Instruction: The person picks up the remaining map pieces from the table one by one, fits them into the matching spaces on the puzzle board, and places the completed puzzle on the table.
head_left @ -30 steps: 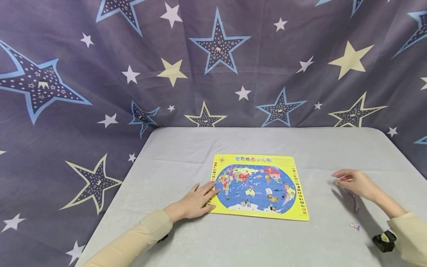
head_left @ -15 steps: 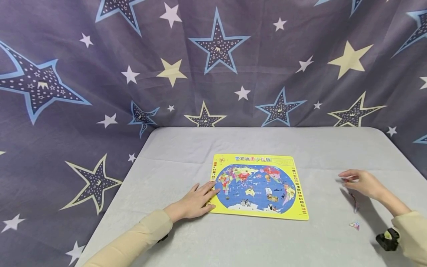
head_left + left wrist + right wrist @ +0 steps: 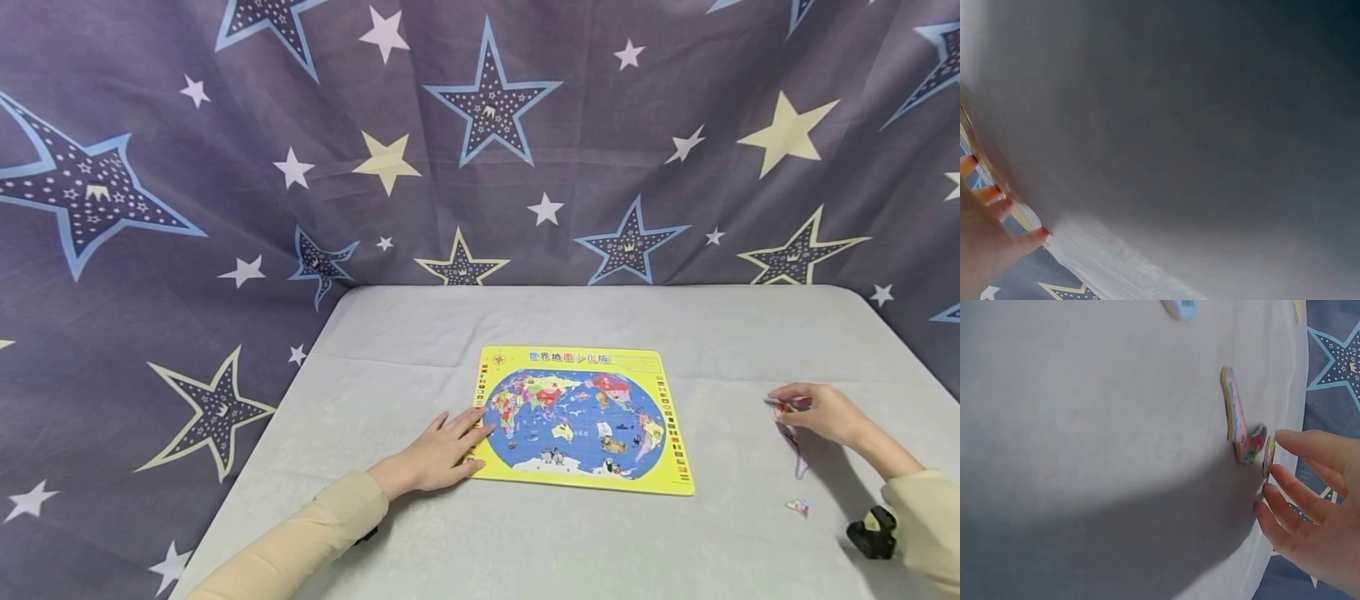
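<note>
A yellow-bordered world map puzzle board [image 3: 585, 482] lies flat on the grey table. My left hand [image 3: 441, 454] rests on its left edge with fingers spread; in the left wrist view the left hand [image 3: 988, 231] shows fingertips along the edge. At the right, my right hand [image 3: 821, 414] reaches down to a small red-and-green puzzle piece [image 3: 1269, 456]. In the right wrist view the thumb and fingers of the right hand [image 3: 1316, 494] stand apart around this piece, close to or touching it. A long pink puzzle piece [image 3: 1233, 409] lies beside it.
Another small puzzle piece [image 3: 798, 507] lies nearer the front, its blue end [image 3: 1182, 307] showing in the right wrist view. The grey cloth-covered table [image 3: 585, 550] ends at a star-patterned curtain [image 3: 525, 208] behind and on the left.
My right hand has moved right, away from the board, and come down to the small red-and-green puzzle piece. The left hand and board have not moved.
</note>
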`<state>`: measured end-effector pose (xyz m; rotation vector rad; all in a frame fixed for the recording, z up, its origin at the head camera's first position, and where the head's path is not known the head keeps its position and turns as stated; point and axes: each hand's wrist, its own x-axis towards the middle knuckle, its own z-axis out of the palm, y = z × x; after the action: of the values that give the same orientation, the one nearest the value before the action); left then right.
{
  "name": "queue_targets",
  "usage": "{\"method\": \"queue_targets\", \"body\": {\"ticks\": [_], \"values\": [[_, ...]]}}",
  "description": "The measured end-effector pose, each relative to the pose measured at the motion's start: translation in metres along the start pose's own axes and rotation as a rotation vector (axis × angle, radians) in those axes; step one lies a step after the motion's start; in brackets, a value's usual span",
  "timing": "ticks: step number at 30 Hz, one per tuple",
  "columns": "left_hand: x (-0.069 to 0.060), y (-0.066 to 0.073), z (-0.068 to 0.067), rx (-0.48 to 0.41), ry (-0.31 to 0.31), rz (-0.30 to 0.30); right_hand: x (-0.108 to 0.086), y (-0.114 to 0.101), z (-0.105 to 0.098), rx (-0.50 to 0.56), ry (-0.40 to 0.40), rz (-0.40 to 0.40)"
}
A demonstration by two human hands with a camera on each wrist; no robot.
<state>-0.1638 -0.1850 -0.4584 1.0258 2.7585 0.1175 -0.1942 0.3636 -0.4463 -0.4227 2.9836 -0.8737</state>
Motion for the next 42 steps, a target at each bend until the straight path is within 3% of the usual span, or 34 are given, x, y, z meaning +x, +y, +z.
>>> {"method": "queue_targets", "body": {"ticks": [13, 30, 42], "values": [[-0.0001, -0.0004, 0.0008, -0.005, 0.004, 0.014, 0.0008, 0.0066, 0.0028, 0.009, 0.050, -0.012], [0.0004, -0.0009, 0.0011, -0.003, -0.002, 0.013, 0.0033, 0.0083, -0.0001, -0.036, -0.016, 0.028], [0.0002, -0.0003, 0.0010, -0.006, 0.000, 0.005, 0.0026, 0.0098, 0.0001, 0.044, -0.042, 0.031]]}}
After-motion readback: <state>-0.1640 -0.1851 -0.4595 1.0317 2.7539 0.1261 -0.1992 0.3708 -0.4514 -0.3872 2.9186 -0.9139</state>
